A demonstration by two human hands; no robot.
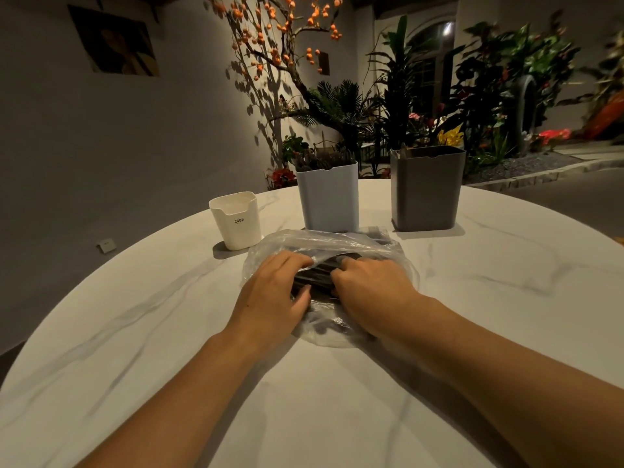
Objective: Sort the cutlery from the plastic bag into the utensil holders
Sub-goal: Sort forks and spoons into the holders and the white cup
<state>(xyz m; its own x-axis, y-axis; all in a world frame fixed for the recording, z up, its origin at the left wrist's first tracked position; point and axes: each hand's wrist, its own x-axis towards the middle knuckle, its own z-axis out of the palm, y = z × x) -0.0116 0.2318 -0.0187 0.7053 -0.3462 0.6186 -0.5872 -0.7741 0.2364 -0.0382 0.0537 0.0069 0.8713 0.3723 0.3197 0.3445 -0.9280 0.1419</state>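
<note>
Tabletop (439, 383): nearest us, a round, pale marbled top that carries everything; our forearms cross its near edge.
Dark grey holder (426, 190): the tallest, at the far edge to the right; something pale shows at its rim.
Light blue holder (328, 197): at the far edge, middle, with dark cutlery tops standing in it.
White holder (238, 221): shorter, left of the blue one; we cannot see into it.
Plastic bag (324, 243): clear and crumpled, at the middle of the tabletop, just in front of the blue holder.
Left hand (275, 293): fingers curled over the bag's mouth, pinching film.
Right hand (369, 288): fingers curled into the opening, on the dark pieces; whether it grips one we cannot tell.
Cutlery (315, 273): a dark bundle inside the bag, between our hands.
Handling: we judge the film thin, slippery and limp, the pieces stiff and light; we would pin the bag and draw pieces out by their handles.
</note>
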